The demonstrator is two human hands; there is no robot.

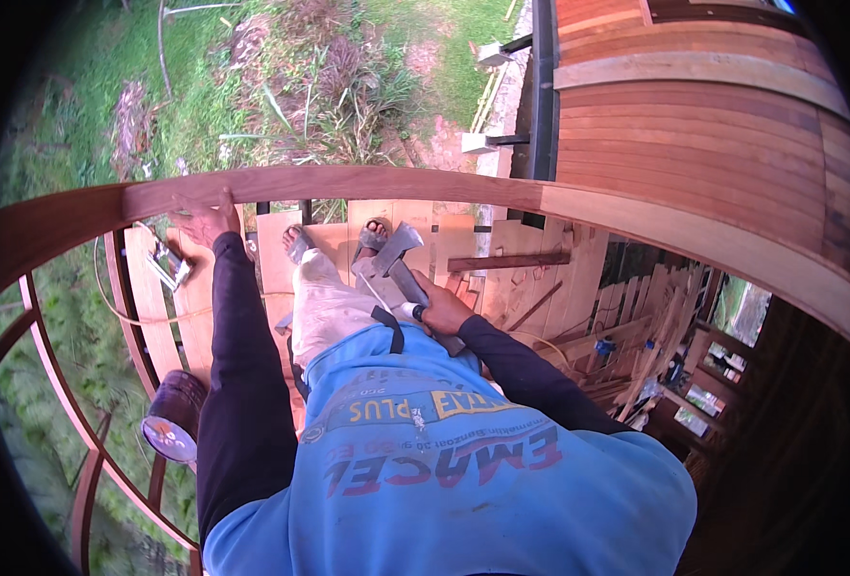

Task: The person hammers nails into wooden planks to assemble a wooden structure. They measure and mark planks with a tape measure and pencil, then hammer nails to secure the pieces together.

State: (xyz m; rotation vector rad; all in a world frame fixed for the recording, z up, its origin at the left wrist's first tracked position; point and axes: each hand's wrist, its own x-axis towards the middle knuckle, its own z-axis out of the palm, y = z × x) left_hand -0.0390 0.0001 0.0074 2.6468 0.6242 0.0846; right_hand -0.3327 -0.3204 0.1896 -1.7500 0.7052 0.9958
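Gripping a steel claw hammer with a dark handle point(404, 264), the right hand point(441, 309) is curled fully shut around the shaft, the grey head raised in front of the person's waist, just near of the curved rail. The left hand point(206, 219) lies spread and flat against the near face of the long, curved, reddish-brown timber handrail point(348, 182), fingers open, grasping nothing, apparently steadying the plank.

By my reading, the work stands at the fixing stage: the rail is held in place and the hammer is poised. A next blow would call for the head to travel up and forward to the rail while the left palm keeps the wood from shifting.

Below lie pale, rough-sawn floorboards point(463, 240), the person's sandalled feet point(334, 238) on them. On the left, thin curved reddish metal bars point(60, 384) form a balustrade, with a round tin with a purple and white lid point(171, 422) beside them. On the far right, smooth varnished wooden cladding point(703, 134) bends away.
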